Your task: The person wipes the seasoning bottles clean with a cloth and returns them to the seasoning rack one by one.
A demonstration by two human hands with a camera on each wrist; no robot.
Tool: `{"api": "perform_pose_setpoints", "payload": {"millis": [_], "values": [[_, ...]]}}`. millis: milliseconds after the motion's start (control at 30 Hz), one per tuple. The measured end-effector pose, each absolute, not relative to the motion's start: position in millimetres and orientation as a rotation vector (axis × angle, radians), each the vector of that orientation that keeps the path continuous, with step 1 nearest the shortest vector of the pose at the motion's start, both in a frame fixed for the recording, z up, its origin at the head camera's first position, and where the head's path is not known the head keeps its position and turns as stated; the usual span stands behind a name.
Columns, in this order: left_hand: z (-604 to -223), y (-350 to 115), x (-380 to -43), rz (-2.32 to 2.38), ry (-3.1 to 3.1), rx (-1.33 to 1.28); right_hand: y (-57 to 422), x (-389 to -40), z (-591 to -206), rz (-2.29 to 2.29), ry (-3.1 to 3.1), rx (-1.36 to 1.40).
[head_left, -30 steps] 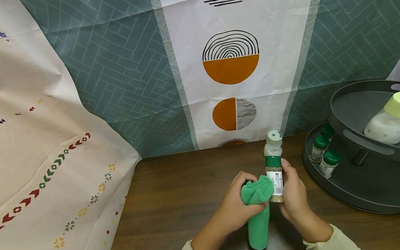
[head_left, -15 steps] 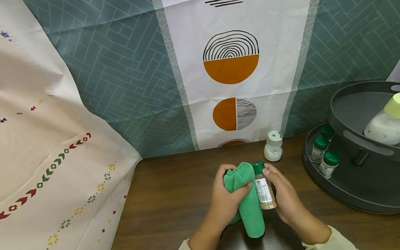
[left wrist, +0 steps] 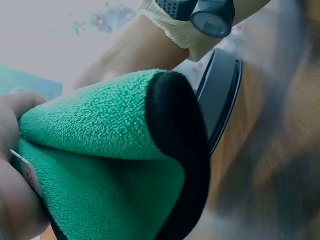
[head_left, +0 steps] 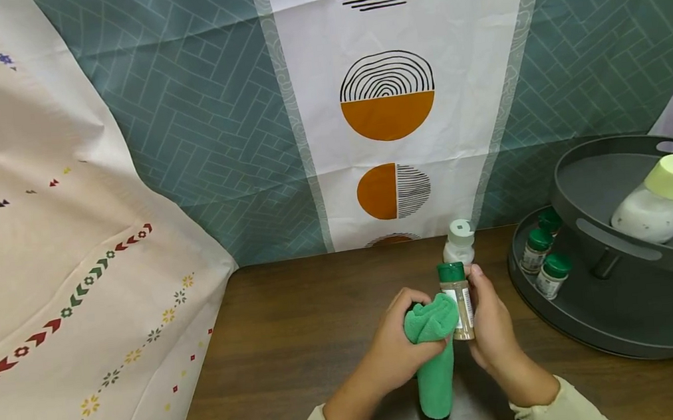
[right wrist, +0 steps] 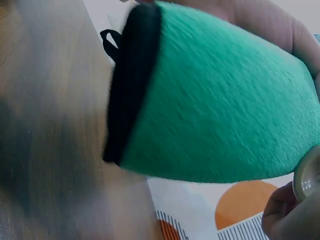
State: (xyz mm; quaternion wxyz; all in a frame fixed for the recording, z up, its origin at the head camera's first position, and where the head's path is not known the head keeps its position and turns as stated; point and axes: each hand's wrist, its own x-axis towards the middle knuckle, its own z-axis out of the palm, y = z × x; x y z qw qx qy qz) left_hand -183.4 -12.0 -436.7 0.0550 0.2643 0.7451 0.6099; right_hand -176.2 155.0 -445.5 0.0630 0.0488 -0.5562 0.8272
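In the head view my left hand (head_left: 403, 337) grips a bunched green cloth (head_left: 437, 381) that hangs down below the fingers. My right hand (head_left: 493, 326) holds a spice jar (head_left: 464, 305) upright, its green cap on top and a white label on its side. The cloth touches the jar's left side. Close up in the left wrist view, the cloth (left wrist: 100, 120) shows a black edge and a small tag. The right wrist view has the cloth (right wrist: 225, 100) across most of it, with only the jar's base (right wrist: 309, 175) showing at the right edge.
Behind the jar, a white-capped bottle (head_left: 459, 242) stands near the back of the wooden table (head_left: 299, 327). At the right is a two-tier dark tray (head_left: 641, 323). Green-capped jars (head_left: 552, 274) sit on its lower tier, and a yellow-capped white bottle (head_left: 662, 198) is on top.
Both hands went left with the cloth and jar, then came back right. The jar has turned, so its label now faces partly sideways. The cloth stays against it.
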Motion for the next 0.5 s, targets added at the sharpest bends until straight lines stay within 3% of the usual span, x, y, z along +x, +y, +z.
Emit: {"api": "perform_pose_setpoints", "payload": {"millis": [500], "values": [[-434.5,-15.3,-188.5,2.138,2.224,0.507,153.3,-176.4,-446.3,2.472,-1.895,0.341]]}}
